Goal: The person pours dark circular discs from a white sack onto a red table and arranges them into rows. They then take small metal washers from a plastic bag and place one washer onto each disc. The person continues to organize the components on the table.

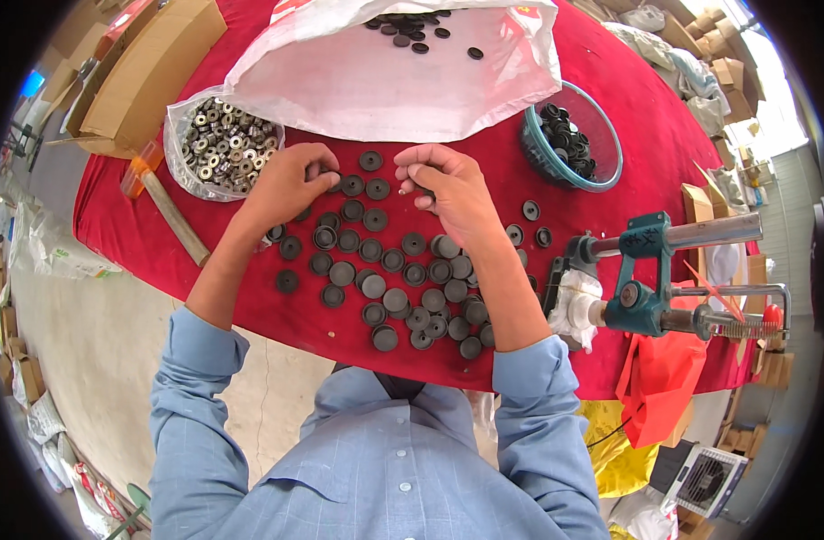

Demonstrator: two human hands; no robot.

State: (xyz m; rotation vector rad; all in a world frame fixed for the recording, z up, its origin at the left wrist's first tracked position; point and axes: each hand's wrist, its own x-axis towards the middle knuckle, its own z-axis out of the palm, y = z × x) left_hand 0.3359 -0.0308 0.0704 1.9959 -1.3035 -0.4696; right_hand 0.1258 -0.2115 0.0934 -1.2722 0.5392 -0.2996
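Many round black discs (370,247) with raised rims and small centre holes lie scattered over the red cloth (646,162). My left hand (293,184) is closed in a pinch at the left of their upper row, its fingertips against a black disc (334,184) partly hidden by them. To the right of that row, my right hand (452,191) is held above the cloth with its fingers curled. A small shiny metal piece (401,191) shows at its fingertips; the rest is hidden in the fingers.
A clear bag of metal rings (227,148) and a hammer (173,211) lie to the left. Behind is a white sack (376,94) with black discs. A blue-green basket (531,148) of black parts stands back right, near a green hand press (641,279). A cardboard box (155,76) sits far left.
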